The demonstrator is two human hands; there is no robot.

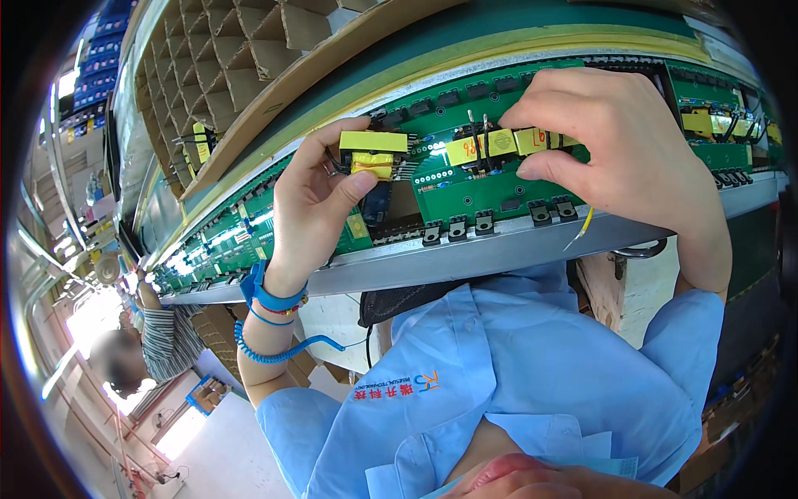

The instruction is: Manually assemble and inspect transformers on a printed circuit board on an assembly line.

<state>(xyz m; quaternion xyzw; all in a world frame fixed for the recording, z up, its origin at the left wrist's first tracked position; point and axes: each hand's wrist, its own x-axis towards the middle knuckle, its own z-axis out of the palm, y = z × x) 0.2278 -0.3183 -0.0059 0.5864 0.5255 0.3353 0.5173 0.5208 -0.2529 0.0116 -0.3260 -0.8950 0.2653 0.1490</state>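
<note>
My left hand (303, 200) is closed on a transformer (373, 143), pinched between thumb and fingers. It has a yellow top and yellow-wrapped winding, and its metal pins point right toward a green circuit board (499, 195). Over that board is my right hand (619, 137), thumb and forefinger apart on either side of a yellow transformer (532, 140) with red handwriting. Whether the fingertips touch it cannot be made out. A similar yellow part (467, 150) is beside it, with dark leads standing up in front.
More circuit boards (258, 220) line the metal rail (399, 259) on both sides. A divided cardboard box (224, 46) stands beyond at the left, with a yellow part inside. A blue coiled cord (287, 359) hangs from my left wrist. Another person (170, 341) is at the far left.
</note>
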